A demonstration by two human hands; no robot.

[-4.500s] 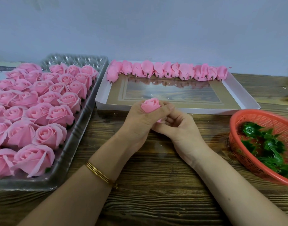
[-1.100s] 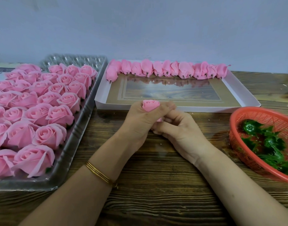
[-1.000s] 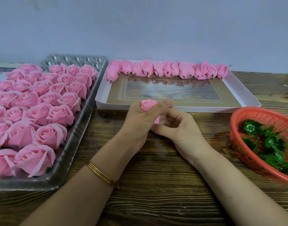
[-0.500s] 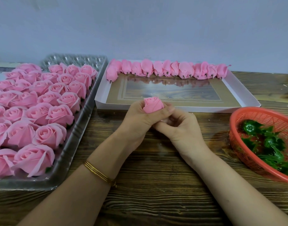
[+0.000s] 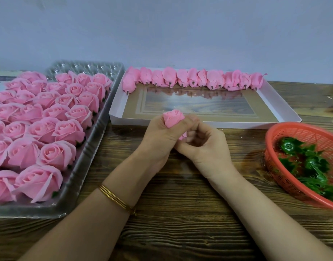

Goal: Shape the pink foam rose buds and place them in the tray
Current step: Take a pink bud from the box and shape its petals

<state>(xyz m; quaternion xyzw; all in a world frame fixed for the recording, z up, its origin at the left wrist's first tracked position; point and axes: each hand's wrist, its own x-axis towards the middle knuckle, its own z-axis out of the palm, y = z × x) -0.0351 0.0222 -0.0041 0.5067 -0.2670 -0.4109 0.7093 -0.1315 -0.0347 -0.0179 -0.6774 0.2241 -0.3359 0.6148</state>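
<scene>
My left hand [image 5: 160, 136] grips a pink foam rose bud [image 5: 173, 118], whose top pokes out above the thumb and forefinger. My right hand [image 5: 203, 146] is curled against the left, its fingertips pinching the bud's hidden base. Both hands hover over the wooden table just in front of the white tray [image 5: 286, 108]. A row of several shaped buds [image 5: 194, 79] lies along that tray's far edge.
A clear plastic tray [image 5: 90, 147] on the left holds several open pink roses [image 5: 54, 132]. An orange plastic basket [image 5: 303, 132] with green plastic calyxes [image 5: 308, 162] sits at the right. The wooden table [image 5: 180, 213] stretches under my forearms; a wall stands behind.
The bud has risen a little out of my left fist, showing more of its petals. My right fingers have shifted around its base. Both hands stay in the same spot.
</scene>
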